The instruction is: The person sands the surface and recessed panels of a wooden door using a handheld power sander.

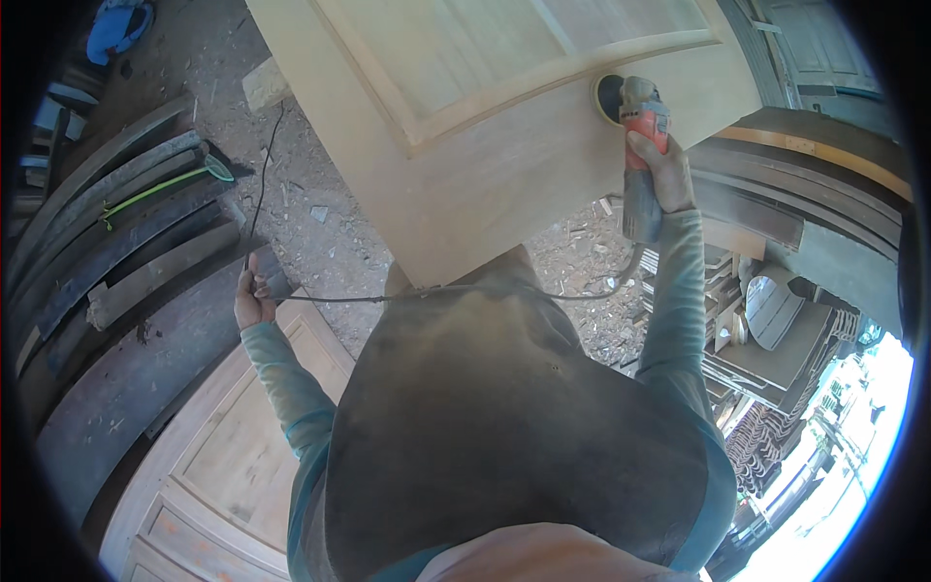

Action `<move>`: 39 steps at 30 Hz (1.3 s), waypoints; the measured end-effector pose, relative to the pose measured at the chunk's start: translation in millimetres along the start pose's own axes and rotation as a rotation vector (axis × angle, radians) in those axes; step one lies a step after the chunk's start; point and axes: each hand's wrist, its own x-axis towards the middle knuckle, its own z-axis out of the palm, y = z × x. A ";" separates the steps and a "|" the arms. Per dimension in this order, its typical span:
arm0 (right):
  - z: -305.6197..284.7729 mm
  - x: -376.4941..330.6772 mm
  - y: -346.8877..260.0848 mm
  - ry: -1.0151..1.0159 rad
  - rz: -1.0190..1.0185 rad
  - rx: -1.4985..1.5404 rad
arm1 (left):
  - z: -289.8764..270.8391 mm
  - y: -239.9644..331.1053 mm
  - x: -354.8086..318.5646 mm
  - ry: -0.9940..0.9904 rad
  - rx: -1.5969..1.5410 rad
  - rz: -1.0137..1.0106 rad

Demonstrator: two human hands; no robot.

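My right hand point(669, 175) is wrapped round a red and grey angle grinder point(641, 209). Its round sanding disc point(608, 99) sits at the lower rail of a pale wooden panelled door point(485, 179); whether it presses on the wood or is just off it, I cannot tell. From the grinder's tail a dark power cord point(339, 300) runs across in front of my dark apron point(514, 417) to my left hand point(254, 297). That hand is closed on the cord, out to the left and away from the door.
Long boards point(145, 233) are stacked at the left, a green-handled net-like thing point(155, 194) on them. Another panelled door point(242, 436) lies at lower left. More planks point(795, 194) and wood pieces flank the right. Debris litters the ground point(320, 194); a wood block point(265, 84) stands beside the door.
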 end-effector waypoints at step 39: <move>405.5 -166.4 -188.5 0.504 0.210 0.276 | 198.0 482.4 244.0 -0.574 0.145 0.306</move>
